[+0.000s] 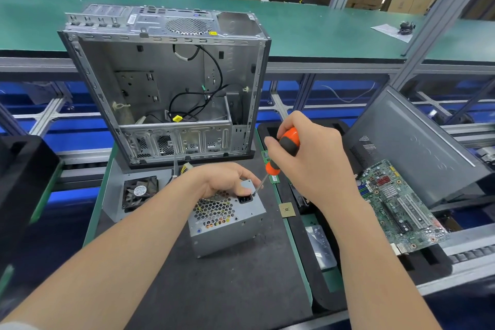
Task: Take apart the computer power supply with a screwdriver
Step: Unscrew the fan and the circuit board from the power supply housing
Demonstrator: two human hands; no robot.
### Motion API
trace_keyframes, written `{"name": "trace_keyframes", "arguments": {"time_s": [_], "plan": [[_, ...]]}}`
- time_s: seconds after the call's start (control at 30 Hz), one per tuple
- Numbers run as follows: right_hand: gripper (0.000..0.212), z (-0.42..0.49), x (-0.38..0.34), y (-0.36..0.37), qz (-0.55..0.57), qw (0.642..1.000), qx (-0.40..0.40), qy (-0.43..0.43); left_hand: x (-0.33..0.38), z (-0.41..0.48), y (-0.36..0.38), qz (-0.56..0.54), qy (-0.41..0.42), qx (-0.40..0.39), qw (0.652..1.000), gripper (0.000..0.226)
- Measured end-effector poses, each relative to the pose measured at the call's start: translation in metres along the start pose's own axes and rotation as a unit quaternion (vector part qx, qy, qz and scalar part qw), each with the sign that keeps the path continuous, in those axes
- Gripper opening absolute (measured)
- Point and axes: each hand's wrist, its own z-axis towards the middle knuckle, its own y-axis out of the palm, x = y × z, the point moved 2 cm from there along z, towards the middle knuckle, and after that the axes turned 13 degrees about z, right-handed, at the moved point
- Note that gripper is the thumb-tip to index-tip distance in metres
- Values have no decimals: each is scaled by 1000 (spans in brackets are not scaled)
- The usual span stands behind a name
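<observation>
The boxy grey sheet-metal power supply (227, 225), honeycomb-punched, stands on the dark matte desk (214, 292). Fingers of the left hand (225, 182) clamp its top edge; those of the right hand (310, 161) wrap the orange-and-black screwdriver (288, 142), its thin tip at what seems a corner screw (253, 194).

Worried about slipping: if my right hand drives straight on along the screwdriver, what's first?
The power supply, at the corner by its socket; the screwdriver tip seems to touch it, close to the left hand.
</observation>
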Motion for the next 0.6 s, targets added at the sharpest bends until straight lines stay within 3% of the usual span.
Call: {"name": "trace_keyframes", "arguments": {"time_s": [0.2,0.37,0.47,0.53,0.6], "plan": [[16,20,-7,3,-18,992,-120,26,-1,0,1,1,5,-2,1000,29],[22,40,-18,1,3,960,-273,55,-4,0,1,25,7,17,1000,28],[11,51,-17,3,-74,964,-246,61,-5,1,3,17,12,13,1000,27],[36,55,-15,11,-166,966,-189,56,-6,1,3,11,12,13,1000,25],[44,58,-17,19,-210,962,-170,36,-5,0,4,15,15,13,1000,24]]}}
